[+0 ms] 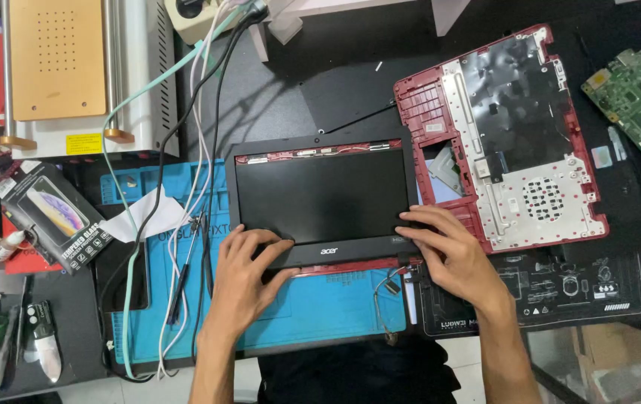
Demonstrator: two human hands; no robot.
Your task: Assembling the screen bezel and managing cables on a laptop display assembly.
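Both hands (249, 269) on screen bezel (326, 251)

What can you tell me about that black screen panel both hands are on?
The screen panel lies flat, dark glass up, on a blue mat. Its black plastic bezel is lifted along the top, showing red casing and thin wires. The left hand and right hand press its bottom corners. A loose cable trails below.

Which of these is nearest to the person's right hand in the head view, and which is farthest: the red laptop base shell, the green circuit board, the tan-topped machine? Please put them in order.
From the right hand:
1. Red laptop base shell, just beyond the hand, right of the screen panel.
2. Green circuit board, at the far right edge.
3. Tan-topped machine, in the far left corner.
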